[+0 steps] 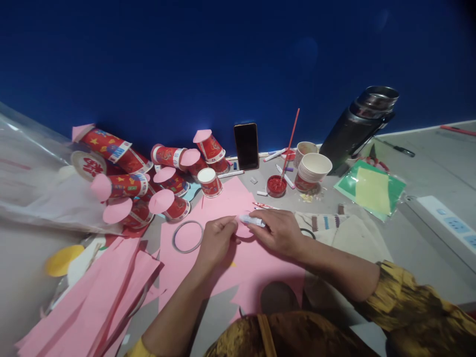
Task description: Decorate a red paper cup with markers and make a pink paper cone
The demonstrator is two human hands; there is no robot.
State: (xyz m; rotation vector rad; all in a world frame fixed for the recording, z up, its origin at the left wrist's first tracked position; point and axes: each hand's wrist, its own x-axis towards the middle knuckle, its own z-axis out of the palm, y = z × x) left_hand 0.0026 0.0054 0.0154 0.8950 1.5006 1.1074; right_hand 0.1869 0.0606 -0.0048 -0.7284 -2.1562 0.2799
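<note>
My left hand (217, 238) pinches a small pink paper piece (243, 231) over a large pink paper sheet (256, 263) on the table. My right hand (278, 230) grips a white glue stick (252, 220), its tip resting against the same pink piece. The two hands are almost touching. A roll of clear tape (188, 236) lies on the pink sheet just left of my left hand.
Several red paper cups (130, 186) with pink paper discs are piled at the back left. A phone (246, 146) leans on the blue wall. A red paint dish (276, 186) with a brush, stacked cups (314, 169), a dark flask (353, 126), green paper (370, 188) and pink strips (96, 297) surround me.
</note>
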